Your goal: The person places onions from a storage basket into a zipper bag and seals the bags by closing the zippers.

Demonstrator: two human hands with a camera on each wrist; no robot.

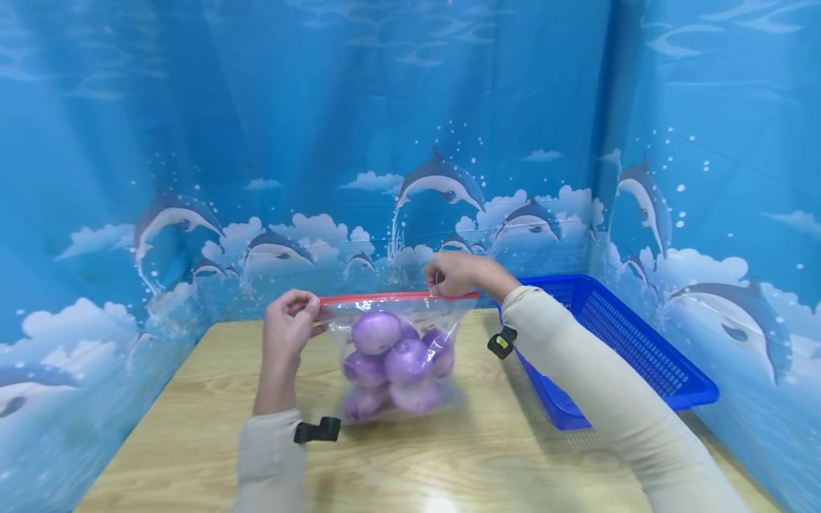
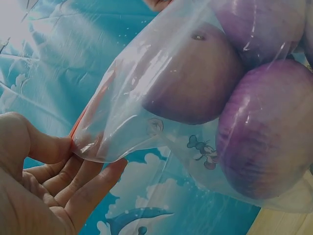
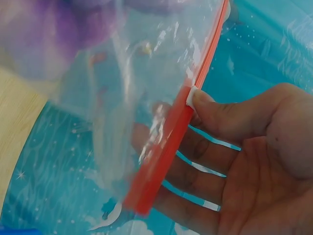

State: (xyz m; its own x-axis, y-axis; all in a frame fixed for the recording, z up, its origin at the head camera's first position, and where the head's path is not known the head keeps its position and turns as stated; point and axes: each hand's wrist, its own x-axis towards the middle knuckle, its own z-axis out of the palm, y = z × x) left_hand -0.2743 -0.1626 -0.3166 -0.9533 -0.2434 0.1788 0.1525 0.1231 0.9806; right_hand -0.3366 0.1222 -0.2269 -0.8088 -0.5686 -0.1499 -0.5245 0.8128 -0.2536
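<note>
A clear zip bag (image 1: pixel 405 356) with a red top strip hangs between both hands, filled with several purple onions (image 1: pixel 408 361). My left hand (image 1: pixel 288 328) pinches the bag's top left corner between thumb and fingers; the left wrist view shows the thumb on the end of the red strip (image 2: pixel 78 125). My right hand (image 1: pixel 457 273) grips the strip near its right end. In the right wrist view, its thumb presses a small white slider (image 3: pixel 191 96) on the red strip, with the fingers behind the bag. Whether the bag's bottom touches the table cannot be told.
A blue plastic basket (image 1: pixel 641 349) with perforated sides stands at the table's right, partly behind the right sleeve. The wooden table (image 1: pixel 192 427) lies beneath the hands. A blue curtain (image 1: pixel 308 142) printed with dolphins rises behind and at the sides.
</note>
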